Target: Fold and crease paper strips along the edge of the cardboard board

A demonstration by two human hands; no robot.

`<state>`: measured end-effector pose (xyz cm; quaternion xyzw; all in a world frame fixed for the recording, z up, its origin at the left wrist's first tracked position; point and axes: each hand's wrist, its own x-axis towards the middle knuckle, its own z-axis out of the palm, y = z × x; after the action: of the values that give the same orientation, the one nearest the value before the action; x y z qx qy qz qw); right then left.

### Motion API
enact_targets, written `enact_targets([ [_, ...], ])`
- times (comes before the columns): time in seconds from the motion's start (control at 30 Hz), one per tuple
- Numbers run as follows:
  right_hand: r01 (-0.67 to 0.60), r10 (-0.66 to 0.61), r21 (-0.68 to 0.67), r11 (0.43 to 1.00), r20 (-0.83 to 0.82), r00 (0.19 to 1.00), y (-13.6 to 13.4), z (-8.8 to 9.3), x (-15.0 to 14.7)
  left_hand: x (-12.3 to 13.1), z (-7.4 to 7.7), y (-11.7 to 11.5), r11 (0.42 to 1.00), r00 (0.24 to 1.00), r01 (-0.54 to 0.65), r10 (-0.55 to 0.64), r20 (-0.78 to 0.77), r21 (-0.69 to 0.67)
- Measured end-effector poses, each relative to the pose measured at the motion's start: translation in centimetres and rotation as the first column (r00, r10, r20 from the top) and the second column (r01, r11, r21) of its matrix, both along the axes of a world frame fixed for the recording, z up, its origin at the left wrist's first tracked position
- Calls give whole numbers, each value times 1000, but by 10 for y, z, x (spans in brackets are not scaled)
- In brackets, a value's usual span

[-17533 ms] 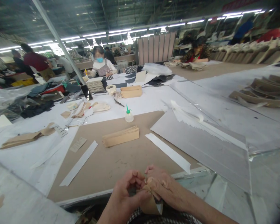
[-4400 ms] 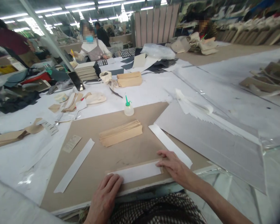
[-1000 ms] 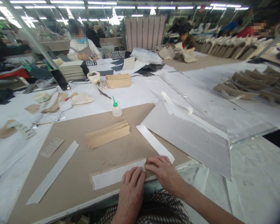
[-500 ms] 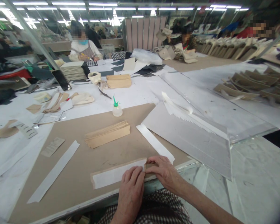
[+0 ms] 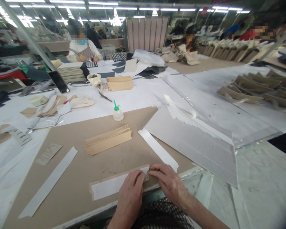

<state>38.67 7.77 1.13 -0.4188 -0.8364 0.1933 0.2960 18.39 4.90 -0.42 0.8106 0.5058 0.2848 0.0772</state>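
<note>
A white strip (image 5: 109, 187) lies on a slightly larger tan strip (image 5: 91, 190), whose border shows round it, near the table's front edge. My left hand (image 5: 131, 189) rests on the right part of the white strip, fingers lying over it and holding nothing. At the right end of the strips, my right hand (image 5: 169, 181) has its thumb and fingers pinched together on the tan strip's end. The fingers partly hide that corner. A pile of tan strips (image 5: 109, 139) lies beyond my hands.
Another white strip (image 5: 50, 181) lies left, and one more white strip (image 5: 158, 149) right, beside a grey board (image 5: 193, 140) with white strips on it. A green-tipped bottle (image 5: 118, 114) stands behind the pile. A co-worker (image 5: 84, 51) sits across the table.
My right thumb and fingers have come together at the strip's end, where they were apart before. My left hand stays on the white strip. The view has shifted slightly.
</note>
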Motion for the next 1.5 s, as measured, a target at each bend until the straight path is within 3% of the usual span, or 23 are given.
enact_targets([
  [0.17, 8, -9, 13, 1000, 116, 993, -4, -4, -3, 4, -3, 7, 1000, 996, -9, 7, -90, -18],
  [0.57, -1, -25, 93, 996, 281, 959, -5, 2, -11, 6, -6, 6, 999, 994, -39, 37, -98, -14],
  [0.87, 150, -151, -27, 988, -19, 988, 1, -4, -7, 8, -10, 8, 996, 991, -87, 86, -107, -10],
  [1.5, 75, -69, -54, 996, 106, 992, 16, 4, -12, 8, -11, 10, 995, 990, -85, 79, -119, -45],
])
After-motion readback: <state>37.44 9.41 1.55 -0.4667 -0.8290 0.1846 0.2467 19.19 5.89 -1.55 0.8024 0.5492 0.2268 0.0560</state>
